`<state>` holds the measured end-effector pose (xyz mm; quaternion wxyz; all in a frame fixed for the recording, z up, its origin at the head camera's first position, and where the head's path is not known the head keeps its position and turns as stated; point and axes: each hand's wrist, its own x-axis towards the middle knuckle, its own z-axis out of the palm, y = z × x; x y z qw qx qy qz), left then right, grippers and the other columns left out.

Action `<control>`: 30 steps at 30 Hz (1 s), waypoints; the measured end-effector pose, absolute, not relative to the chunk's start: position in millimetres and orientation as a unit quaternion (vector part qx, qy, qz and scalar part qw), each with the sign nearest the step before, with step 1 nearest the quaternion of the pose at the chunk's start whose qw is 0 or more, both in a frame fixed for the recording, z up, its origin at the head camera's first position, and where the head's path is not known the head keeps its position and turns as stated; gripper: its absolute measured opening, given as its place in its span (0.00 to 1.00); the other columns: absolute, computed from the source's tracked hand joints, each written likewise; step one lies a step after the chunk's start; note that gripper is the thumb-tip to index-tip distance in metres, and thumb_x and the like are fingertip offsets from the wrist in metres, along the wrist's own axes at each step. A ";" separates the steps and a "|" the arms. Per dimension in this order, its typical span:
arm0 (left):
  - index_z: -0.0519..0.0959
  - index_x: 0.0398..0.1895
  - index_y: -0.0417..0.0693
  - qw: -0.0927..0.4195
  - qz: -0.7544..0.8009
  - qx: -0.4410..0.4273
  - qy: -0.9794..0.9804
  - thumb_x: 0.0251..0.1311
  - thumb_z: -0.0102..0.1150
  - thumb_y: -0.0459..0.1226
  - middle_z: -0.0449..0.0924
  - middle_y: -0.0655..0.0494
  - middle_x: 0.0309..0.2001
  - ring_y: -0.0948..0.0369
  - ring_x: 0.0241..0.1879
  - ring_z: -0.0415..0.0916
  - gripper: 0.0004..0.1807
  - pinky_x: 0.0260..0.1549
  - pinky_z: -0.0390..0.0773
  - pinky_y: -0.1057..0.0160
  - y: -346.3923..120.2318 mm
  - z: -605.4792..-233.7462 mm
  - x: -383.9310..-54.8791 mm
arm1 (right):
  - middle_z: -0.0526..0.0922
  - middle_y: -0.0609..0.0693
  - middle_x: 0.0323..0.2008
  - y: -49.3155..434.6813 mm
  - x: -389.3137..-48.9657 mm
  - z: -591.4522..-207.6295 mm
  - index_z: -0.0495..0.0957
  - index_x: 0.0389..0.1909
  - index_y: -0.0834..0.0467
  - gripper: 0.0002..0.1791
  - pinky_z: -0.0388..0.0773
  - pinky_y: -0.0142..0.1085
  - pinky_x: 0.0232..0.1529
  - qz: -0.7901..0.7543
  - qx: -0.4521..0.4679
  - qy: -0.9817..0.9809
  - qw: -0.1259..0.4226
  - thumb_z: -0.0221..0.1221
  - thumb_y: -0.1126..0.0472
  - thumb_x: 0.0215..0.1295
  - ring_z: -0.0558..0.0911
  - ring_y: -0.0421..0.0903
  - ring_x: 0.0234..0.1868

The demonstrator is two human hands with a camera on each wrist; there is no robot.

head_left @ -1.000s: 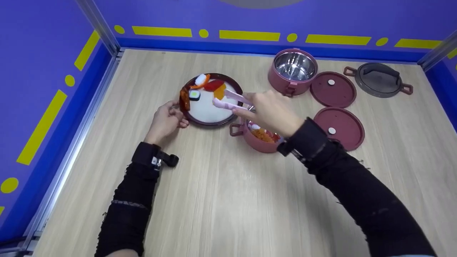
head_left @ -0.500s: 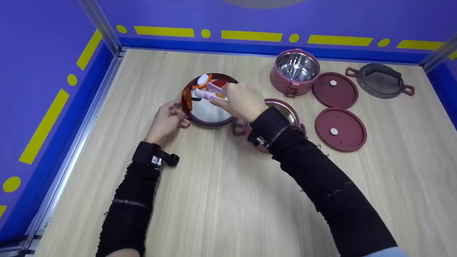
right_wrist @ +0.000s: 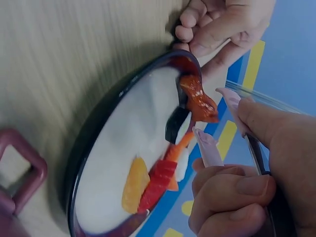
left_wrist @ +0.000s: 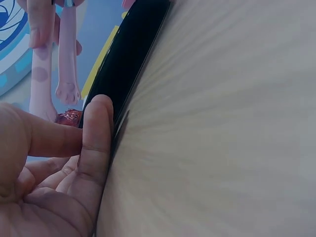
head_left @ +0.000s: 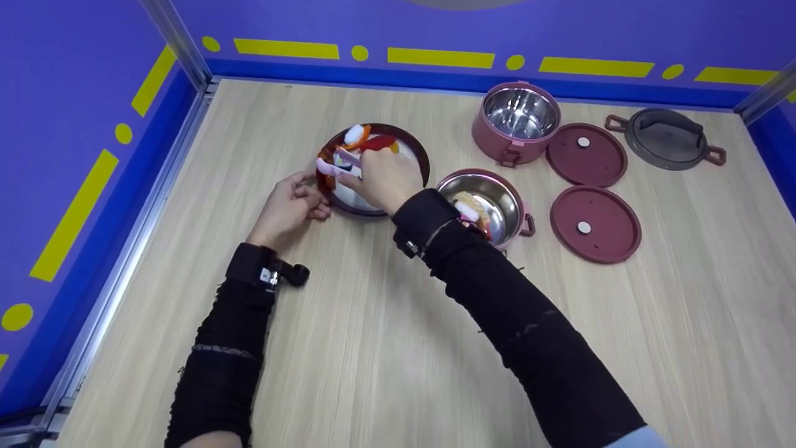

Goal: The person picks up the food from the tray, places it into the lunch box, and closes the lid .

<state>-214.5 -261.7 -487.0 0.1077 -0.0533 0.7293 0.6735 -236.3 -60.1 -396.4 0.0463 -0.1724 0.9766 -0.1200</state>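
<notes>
My left hand (head_left: 292, 208) grips the near left rim of a dark-rimmed plate (head_left: 423, 163). The right hand (head_left: 387, 177) holds pink paw-tipped tongs (right_wrist: 208, 148) over that plate. Their tips stand apart with nothing between them, close to a glossy reddish-brown toy food piece (right_wrist: 198, 101) at the rim. Beside it on the plate are a black-wrapped sushi roll (right_wrist: 173, 127), a red piece (right_wrist: 159, 181) and a yellow-orange piece (right_wrist: 135, 185). White-topped orange sushi (head_left: 356, 135) lies at the plate's far edge.
Right of the plate, a two-handled pot (head_left: 513, 194) holds toy food (head_left: 467, 210), partly hidden by my right forearm. Behind it stands a second pot (head_left: 497, 140). Two maroon lids (head_left: 594, 239) and a grey handled lid (head_left: 665, 146) lie to the right. Walls bound the table.
My right hand has moved left across the plate with the tongs, from the yellow-orange piece to the reddish-brown one. The left hand stays at the rim.
</notes>
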 end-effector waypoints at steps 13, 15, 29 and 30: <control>0.58 0.75 0.33 0.102 0.676 -0.050 0.728 0.71 0.48 0.23 0.81 0.51 0.31 0.63 0.26 0.83 0.30 0.33 0.86 0.66 -260.9 -488.4 -216.1 | 0.88 0.57 0.39 -72.5 -237.3 -410.3 0.85 0.41 0.58 0.28 0.86 0.52 0.38 -0.128 -0.152 0.980 0.020 0.56 0.35 0.72 0.89 0.58 0.40; 0.59 0.75 0.33 0.101 0.675 -0.050 0.729 0.71 0.48 0.23 0.81 0.51 0.31 0.63 0.26 0.83 0.29 0.33 0.86 0.66 -261.4 -488.9 -216.0 | 0.88 0.57 0.41 -73.1 -238.3 -411.1 0.85 0.42 0.58 0.28 0.85 0.53 0.39 -0.124 -0.154 0.980 0.021 0.56 0.35 0.72 0.89 0.58 0.40; 0.61 0.74 0.35 0.109 0.676 -0.053 0.726 0.73 0.48 0.25 0.81 0.49 0.33 0.62 0.28 0.83 0.28 0.35 0.87 0.65 -260.4 -486.9 -215.4 | 0.89 0.57 0.41 -55.7 -242.8 -408.6 0.86 0.40 0.56 0.25 0.84 0.54 0.42 -0.128 -0.185 0.974 0.026 0.58 0.37 0.72 0.88 0.60 0.42; 0.61 0.74 0.35 0.109 0.679 -0.053 0.724 0.73 0.48 0.26 0.81 0.49 0.33 0.61 0.27 0.83 0.27 0.35 0.87 0.65 -260.9 -487.5 -214.8 | 0.89 0.57 0.41 -54.1 -242.9 -408.3 0.86 0.39 0.55 0.25 0.84 0.55 0.42 -0.132 -0.183 0.974 0.028 0.58 0.37 0.72 0.88 0.60 0.42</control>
